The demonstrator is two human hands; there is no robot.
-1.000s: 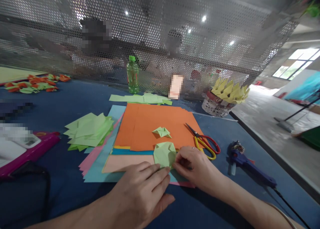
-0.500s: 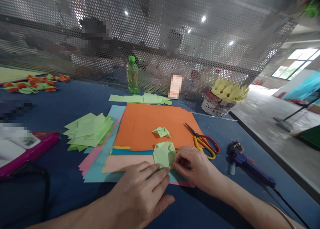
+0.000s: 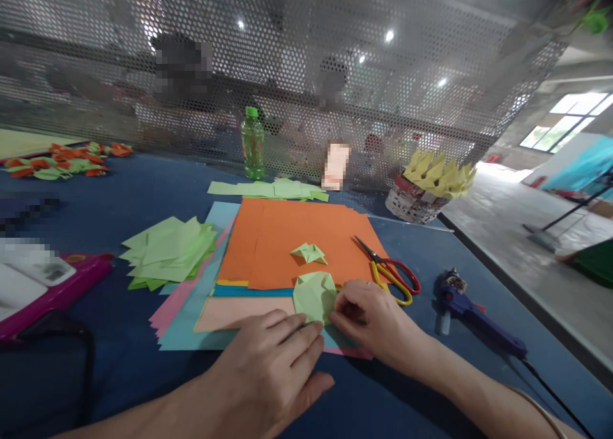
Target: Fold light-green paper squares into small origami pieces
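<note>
A light green sheet of paper (image 3: 315, 293) with folded corners lies on the near part of a stack of coloured paper. My left hand (image 3: 275, 365) rests flat, its fingertips on the sheet's lower edge and its thumb apart. At the sheet's lower right corner, my right hand (image 3: 371, 317) has thumb and forefinger pinched on the edge. Just beyond is a small folded green paper piece (image 3: 310, 254) on the orange sheets (image 3: 282, 225). Scissors (image 3: 390, 271) with red and yellow handles lie to the right, close to my right hand.
Green paper squares (image 3: 170, 250) are piled at left, with a magenta and white object (image 3: 71, 285) beyond. A glue gun (image 3: 479, 317) with a cord lies right. Behind stand a green bottle (image 3: 253, 146), paper strips (image 3: 272, 188), a pot with yellow paper points (image 3: 416, 196) and a perforated metal screen (image 3: 297, 55).
Almost nothing differs. Both hands keep their places on the green sheet, and the whole view has shifted very slightly.
</note>
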